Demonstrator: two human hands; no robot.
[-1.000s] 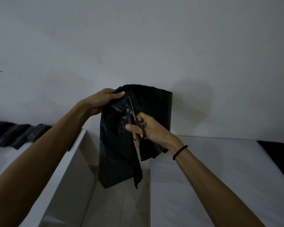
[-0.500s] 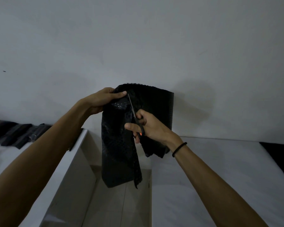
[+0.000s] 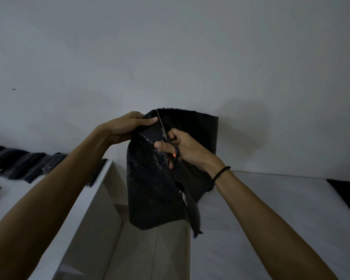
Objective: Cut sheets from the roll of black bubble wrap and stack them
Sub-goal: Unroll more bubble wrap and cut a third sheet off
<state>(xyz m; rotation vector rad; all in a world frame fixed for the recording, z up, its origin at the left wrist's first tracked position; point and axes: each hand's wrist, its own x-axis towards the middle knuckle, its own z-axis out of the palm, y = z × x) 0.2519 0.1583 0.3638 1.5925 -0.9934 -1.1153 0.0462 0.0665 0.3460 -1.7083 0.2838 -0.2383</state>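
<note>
Wrap: the wrap (image 3: 150,188) hangs in the air over the gap between the left table (image 3: 14,190) and the right table (image 3: 271,209), probably so it drops free for cutting.
Left hand: the left hand (image 3: 127,126) pinches the top edge just left of the cut line, likely to keep it taut.
Right hand: the right hand (image 3: 182,148) has its fingers curled through the scissors (image 3: 163,132), blade pointing up near the top edge.
Slit: it gapes below the right hand, so the cut looks nearly through.
Sheets: dark sheets (image 3: 24,164) lie on the left table, well apart.
</note>
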